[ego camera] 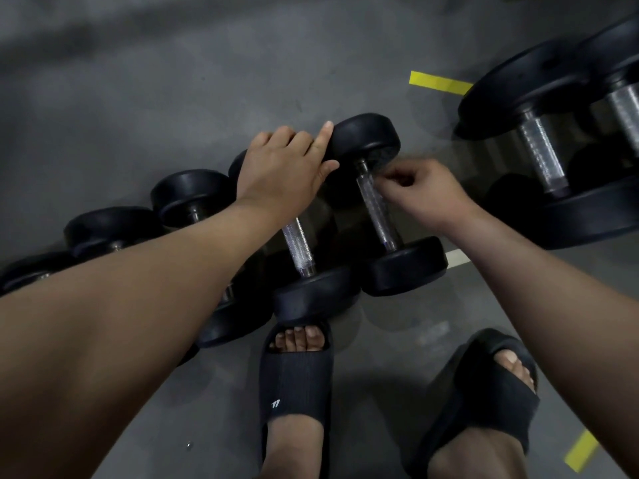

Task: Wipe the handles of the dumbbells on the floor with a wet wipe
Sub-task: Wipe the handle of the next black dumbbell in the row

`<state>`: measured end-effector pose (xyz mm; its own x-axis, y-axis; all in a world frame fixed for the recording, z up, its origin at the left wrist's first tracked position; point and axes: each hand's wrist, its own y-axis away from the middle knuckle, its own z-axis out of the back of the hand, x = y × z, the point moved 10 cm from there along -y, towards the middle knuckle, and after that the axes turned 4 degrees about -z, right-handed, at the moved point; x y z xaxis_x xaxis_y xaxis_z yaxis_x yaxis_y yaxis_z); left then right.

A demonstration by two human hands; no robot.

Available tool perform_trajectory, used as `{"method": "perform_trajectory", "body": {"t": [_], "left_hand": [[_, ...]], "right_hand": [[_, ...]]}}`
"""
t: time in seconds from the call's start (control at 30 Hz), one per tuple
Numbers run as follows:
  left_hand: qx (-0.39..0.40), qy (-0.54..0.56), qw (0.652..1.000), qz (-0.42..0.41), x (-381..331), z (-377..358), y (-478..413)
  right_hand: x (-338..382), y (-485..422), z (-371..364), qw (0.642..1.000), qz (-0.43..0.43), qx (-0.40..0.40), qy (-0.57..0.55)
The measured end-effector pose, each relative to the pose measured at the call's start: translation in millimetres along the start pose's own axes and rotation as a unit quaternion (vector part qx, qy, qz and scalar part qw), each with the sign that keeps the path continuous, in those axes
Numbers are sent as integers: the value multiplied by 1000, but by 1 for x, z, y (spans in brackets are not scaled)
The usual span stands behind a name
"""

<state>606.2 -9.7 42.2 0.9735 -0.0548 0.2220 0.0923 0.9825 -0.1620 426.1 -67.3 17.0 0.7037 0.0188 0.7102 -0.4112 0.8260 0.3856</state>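
Note:
Several black rubber-headed dumbbells lie in a row on the grey floor. My left hand [280,167] rests with relaxed fingers on the far head of one dumbbell, whose knurled steel handle [298,247] shows below my wrist. Its index finger touches the head of the neighbouring dumbbell [366,136]. My right hand [425,191] sits beside the upper part of that dumbbell's handle [375,205], its fingers curled and pinched together, and is slightly blurred. No wet wipe shows in either hand.
Smaller dumbbells [190,188] continue to the left under my forearm. Two large dumbbells [539,157] lie at the right. Yellow tape [439,83] marks the floor. My feet in black slides [297,375] stand just behind the row.

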Motion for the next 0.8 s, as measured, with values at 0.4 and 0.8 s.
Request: {"method": "perform_trajectory", "body": {"t": [0.4,0.8], "left_hand": [[-3,6,1000,-3,0,1,1],[2,6,1000,0,1,0,1]], "right_hand": [[10,4,-4,996,46,-45,61],[8,-6,0,998,22,-52,28]]}}
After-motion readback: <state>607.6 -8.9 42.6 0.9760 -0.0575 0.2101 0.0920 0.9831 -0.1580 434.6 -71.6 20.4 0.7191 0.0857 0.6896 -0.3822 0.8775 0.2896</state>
